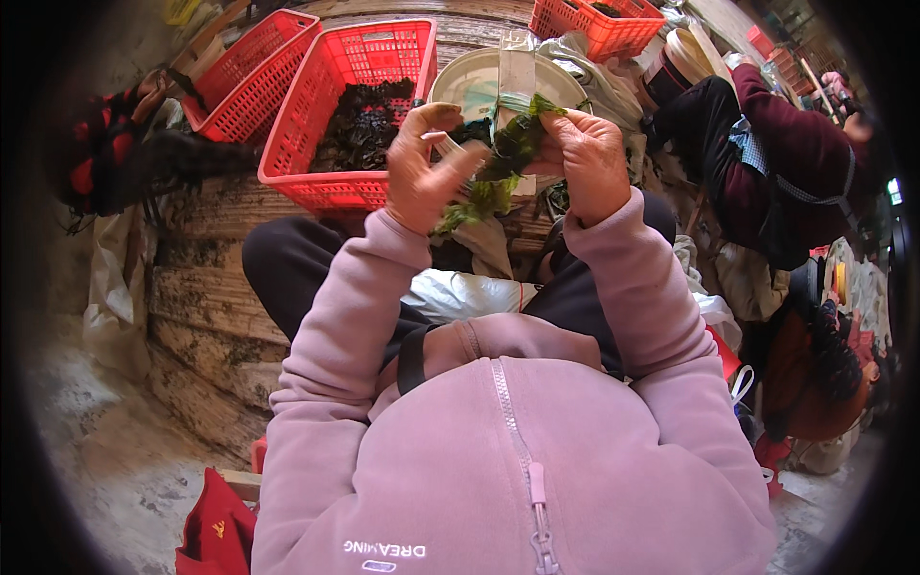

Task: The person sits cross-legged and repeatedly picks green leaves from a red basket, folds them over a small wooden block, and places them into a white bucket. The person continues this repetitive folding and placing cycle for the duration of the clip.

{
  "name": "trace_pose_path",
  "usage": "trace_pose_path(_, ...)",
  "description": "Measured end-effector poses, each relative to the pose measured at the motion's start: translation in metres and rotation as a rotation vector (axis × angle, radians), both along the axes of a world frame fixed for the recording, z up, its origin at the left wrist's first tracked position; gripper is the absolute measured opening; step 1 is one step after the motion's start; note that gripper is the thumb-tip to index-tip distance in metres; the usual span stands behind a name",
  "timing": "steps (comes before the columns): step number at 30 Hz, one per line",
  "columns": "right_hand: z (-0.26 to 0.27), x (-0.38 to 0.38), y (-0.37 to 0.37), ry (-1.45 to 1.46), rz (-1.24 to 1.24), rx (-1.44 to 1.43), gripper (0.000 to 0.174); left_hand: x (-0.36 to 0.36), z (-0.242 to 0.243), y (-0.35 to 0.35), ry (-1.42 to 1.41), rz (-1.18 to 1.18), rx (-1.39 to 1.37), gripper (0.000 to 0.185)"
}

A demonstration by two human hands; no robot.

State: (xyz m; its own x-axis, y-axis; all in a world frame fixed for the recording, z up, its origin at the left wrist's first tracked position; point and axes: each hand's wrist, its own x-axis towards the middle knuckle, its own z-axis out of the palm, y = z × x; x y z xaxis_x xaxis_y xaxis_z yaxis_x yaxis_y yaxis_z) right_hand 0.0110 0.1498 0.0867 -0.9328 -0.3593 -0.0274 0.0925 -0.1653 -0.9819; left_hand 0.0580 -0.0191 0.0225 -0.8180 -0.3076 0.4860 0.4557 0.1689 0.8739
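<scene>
A strip of dark green seaweed (519, 147) hangs before me, pinched at its upper right between the thumb and fingers of my right hand (588, 164). My left hand (425, 172), blurred, is beside the strip's left end with its thumb and fingers spread. A small white object (442, 142) shows at the left fingers; whether it is gripped or worn is unclear. Paler green fronds (478, 203) dangle below and between the hands. Just behind them, a wooden board (516, 72) with green cord wrapped round it lies over a round pale tub lid or basin (460, 79).
A red plastic crate (287, 162) of dark seaweed (363, 126) stands at front left, another red crate (248, 79) beyond it. An orange-red crate (600, 29) is at the back. People sit to the left (118, 144) and right (798, 158). A white sack (467, 293) lies between my legs.
</scene>
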Motion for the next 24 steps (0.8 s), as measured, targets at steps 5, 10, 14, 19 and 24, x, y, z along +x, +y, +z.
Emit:
trace_pose_path(5, 0.007, 0.0, 0.0, -0.175, 0.086, -0.265, 0.023, 0.009, -0.001, 0.028, 0.244, 0.312, -0.485, 0.06)
trace_pose_path(10, 0.004, -0.003, 0.009, -0.185, 0.06, -0.26, 0.027, 0.0, -0.007, 0.008, 0.222, 0.227, -0.38, 0.02)
trace_pose_path(14, -0.004, -0.011, 0.018, -0.142, -0.034, -0.192, 0.025, 0.001, -0.001, -0.023, -0.203, -0.463, 0.023, 0.034)
trace_pose_path(19, -0.012, -0.011, 0.017, -0.166, 0.023, -0.217, 0.023, -0.002, 0.003, -0.008, -0.381, -0.643, 0.567, 0.063)
trace_pose_path(24, -0.011, -0.006, 0.013, -0.15, 0.023, -0.219, 0.024, -0.003, -0.016, 0.035, -0.125, -0.294, 0.145, 0.048)
